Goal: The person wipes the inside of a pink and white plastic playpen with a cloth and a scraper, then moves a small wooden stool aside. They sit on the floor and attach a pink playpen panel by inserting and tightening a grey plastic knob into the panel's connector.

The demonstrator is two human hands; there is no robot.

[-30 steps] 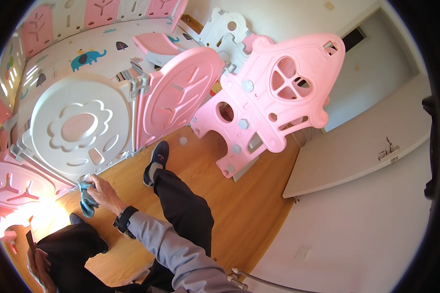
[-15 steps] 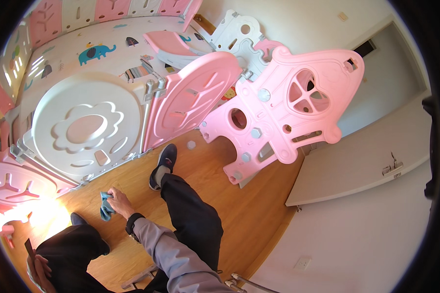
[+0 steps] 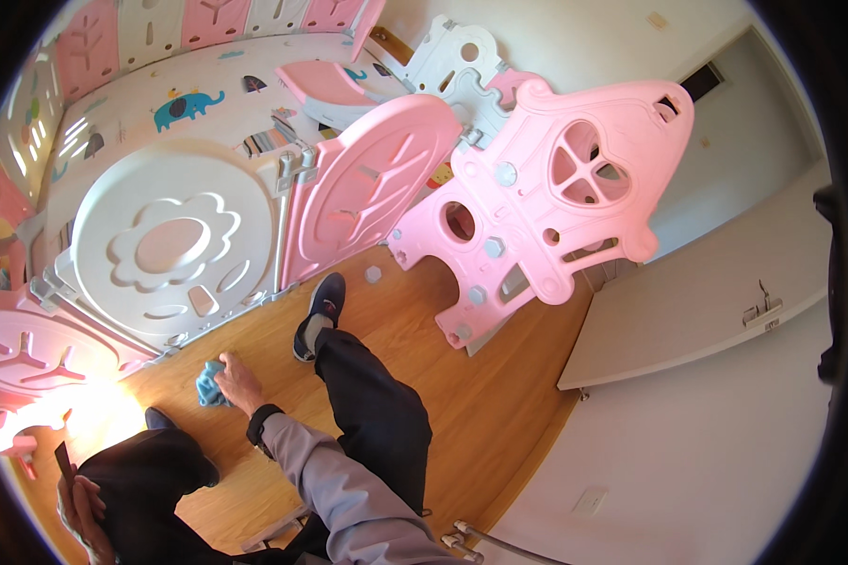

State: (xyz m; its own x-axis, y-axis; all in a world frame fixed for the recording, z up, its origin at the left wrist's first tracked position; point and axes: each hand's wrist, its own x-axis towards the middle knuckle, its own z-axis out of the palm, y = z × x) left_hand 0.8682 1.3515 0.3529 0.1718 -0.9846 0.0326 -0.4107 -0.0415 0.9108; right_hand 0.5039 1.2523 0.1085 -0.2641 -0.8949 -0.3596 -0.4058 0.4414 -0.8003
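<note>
Down near the white panel's [image 3: 165, 250] foot, a blue cloth [image 3: 207, 385] is pressed to the floor [image 3: 443, 377] under the clenched right hand [image 3: 238, 381], while a dark phone [image 3: 64, 461] is clasped in the left hand [image 3: 83, 499].

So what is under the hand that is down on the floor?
Under the right hand lies a blue cloth, bunched on the wooden floor. Only the cloth's left part shows; the rest, and the floor beneath it, is covered by the hand.

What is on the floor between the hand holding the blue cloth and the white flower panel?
Only bare wooden floor in the head view between the right hand with the blue cloth and the white flower panel.
</note>
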